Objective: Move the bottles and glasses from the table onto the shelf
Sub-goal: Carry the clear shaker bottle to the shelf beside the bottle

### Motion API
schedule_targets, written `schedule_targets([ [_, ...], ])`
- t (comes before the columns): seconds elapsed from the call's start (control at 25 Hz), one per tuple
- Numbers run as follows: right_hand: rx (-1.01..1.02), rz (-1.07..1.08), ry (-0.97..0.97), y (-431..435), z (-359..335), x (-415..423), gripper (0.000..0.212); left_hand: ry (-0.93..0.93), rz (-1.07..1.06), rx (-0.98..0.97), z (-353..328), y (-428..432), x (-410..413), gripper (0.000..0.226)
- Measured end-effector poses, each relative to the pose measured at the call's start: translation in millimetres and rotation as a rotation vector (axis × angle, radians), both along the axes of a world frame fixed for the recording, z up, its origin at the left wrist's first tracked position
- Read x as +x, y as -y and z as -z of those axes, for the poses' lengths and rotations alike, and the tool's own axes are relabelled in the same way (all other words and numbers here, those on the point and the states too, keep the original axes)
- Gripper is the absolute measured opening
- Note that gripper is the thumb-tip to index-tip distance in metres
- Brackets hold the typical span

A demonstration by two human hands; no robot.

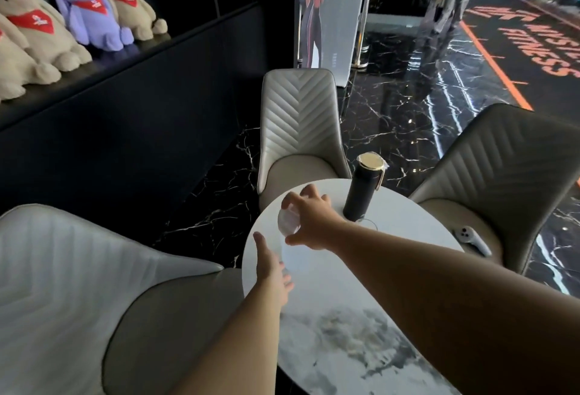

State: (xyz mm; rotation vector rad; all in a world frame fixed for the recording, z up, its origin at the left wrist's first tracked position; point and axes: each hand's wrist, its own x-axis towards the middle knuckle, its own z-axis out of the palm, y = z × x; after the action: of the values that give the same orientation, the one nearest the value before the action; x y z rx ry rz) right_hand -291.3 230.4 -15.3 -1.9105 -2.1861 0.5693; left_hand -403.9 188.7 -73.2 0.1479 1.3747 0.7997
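Where chairs ring it, the marble table (361, 316) overlooks glossy black floor (408, 96).

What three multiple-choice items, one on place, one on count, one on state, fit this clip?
1. Where does the black bottle stand?
A. on the round table
B. on the dark shelf
C. on a chair

2. How many purple toy rabbits sit on the shelf?
A. none
B. one
C. three

3. What is the right hand doing?
A. hanging free
B. pressing the bottle cap
C. closing over a clear glass

Key: 1 A, its base rests on the tabletop; 2 B, the others are beige; 3 C, fingers wrap the glass from above, while the left hand is open beside it.
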Motion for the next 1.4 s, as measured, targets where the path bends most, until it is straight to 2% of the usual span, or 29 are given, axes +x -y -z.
schedule_targets([
  [0.16, 0.035, -0.009, 0.023, 18.0, -17.2, -8.8, 0.068, 0.051, -0.069, 0.001, -9.0, 10.4, -11.3, 0.113],
  [0.36, 0.146, -0.078, -0.023, 12.3, -108.3, -41.0, 0.072, 0.103, -0.171, 0.067, -57.3, 7.6, -34.0, 0.115],
  [0.52, 0.273, -0.139, -0.063, 3.3, -195.5, -84.2, 0.074, 0.208, -0.297, 0.267, -129.3, 1.2, -70.3, 0.100],
  [0.64, 0.360, -0.201, -0.117, -0.7, -261.2, -130.5, 0.075, 0.199, -0.326, 0.403, -198.0, 4.1, -120.9, 0.103],
  [0.8, 0.453, -0.335, -0.238, 1.5, -342.3, -204.6, 0.079, 0.090, -0.406, 0.522, -281.2, 18.3, -201.2, 0.106],
  [0.88, 0.529, -0.431, -0.283, 15.3, -380.8, -252.2, 0.063, 0.031, -0.477, 0.609, -320.1, 35.1, -245.5, 0.100],
  [0.96, 0.594, -0.543, -0.293, 39.8, -418.9, -304.1, 0.049, -0.032, -0.543, 0.709, -352.8, 54.0, -299.6, 0.084],
  [1.0, 0.608, -0.589, -0.322, 50.0, -436.2, -330.6, 0.049, -0.076, -0.574, 0.745, -368.6, 64.2, -328.5, 0.083],
  [1.08, 0.623, -0.648, -0.413, 70.5, -465.4, -383.8, 0.055, -0.179, -0.614, 0.791, -395.6, 87.4, -386.3, 0.096],
  [1.16, 0.636, -0.697, -0.488, 88.6, -491.1, -436.3, 0.060, -0.267, -0.627, 0.814, -422.8, 114.8, -434.2, 0.096],
  [1.28, 0.687, -0.751, -0.528, 126.6, -534.9, -526.8, 0.065, -0.359, -0.637, 0.905, -466.0, 163.7, -509.9, 0.077],
  [1.4, 0.736, -0.741, -0.579, 161.4, -577.5, -611.3, 0.071, -0.523, -0.611, 0.969, -506.4, 207.5, -578.6, 0.041],
])
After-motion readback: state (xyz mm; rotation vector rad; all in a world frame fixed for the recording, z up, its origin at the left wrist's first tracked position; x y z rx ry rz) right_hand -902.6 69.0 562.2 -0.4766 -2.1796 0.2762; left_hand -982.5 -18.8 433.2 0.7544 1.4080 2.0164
